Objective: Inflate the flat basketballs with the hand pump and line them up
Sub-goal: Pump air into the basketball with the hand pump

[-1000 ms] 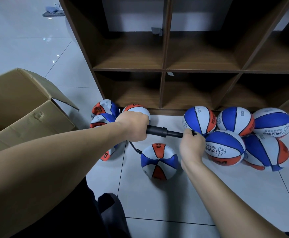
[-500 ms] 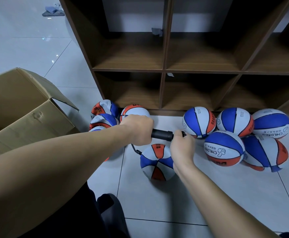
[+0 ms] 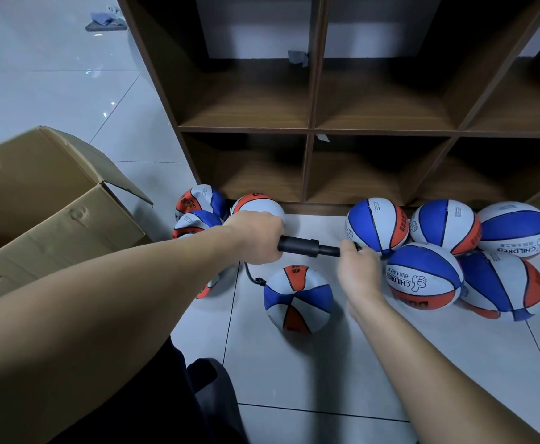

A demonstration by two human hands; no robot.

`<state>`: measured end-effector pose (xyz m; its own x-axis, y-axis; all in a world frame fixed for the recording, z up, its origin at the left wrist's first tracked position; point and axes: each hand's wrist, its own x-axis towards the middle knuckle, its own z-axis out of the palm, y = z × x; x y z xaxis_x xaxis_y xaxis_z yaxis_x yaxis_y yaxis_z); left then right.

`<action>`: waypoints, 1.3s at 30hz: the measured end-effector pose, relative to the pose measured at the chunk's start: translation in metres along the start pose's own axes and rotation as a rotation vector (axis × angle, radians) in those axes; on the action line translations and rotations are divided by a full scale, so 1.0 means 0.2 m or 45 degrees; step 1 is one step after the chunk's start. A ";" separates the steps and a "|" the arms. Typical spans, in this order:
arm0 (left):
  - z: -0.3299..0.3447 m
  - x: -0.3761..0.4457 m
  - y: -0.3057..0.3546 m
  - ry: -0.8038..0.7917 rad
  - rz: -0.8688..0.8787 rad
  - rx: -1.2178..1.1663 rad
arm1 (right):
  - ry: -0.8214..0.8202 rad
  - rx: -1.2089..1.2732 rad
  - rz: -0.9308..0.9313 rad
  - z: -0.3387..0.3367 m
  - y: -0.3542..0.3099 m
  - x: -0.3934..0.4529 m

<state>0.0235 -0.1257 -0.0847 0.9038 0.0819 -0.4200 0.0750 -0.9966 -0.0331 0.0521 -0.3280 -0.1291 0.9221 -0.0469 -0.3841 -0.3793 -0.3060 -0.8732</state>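
Observation:
A black hand pump (image 3: 307, 247) lies level above the floor between my hands. My left hand (image 3: 257, 236) grips its barrel and my right hand (image 3: 357, 269) grips the handle end. A thin black hose (image 3: 252, 277) runs from the pump down to a red, white and blue basketball (image 3: 297, 298) on the tiles below. Several round basketballs (image 3: 424, 277) sit in a cluster to the right by the shelf. Several flat, crumpled basketballs (image 3: 198, 203) lie piled to the left, partly hidden behind my left arm.
A dark wooden cubby shelf (image 3: 310, 129) stands right behind the balls. An open cardboard box (image 3: 54, 200) sits at the left. Light floor tiles (image 3: 326, 363) stretch in front of the balls. My dark-clothed knee (image 3: 204, 395) is at the bottom.
My right hand pushed the pump handle in toward the left hand, then drew it partly back out to the right. The left hand and the hosed ball stayed put.

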 end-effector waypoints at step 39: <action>-0.01 -0.02 0.10 0.019 0.016 -0.017 | 0.060 0.127 0.020 0.13 -0.02 -0.10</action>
<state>0.0221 -0.1465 -0.0827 0.9110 0.0698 -0.4064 0.0694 -0.9975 -0.0159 0.0328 -0.3016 -0.1260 0.9175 -0.0967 -0.3857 -0.3976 -0.2089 -0.8934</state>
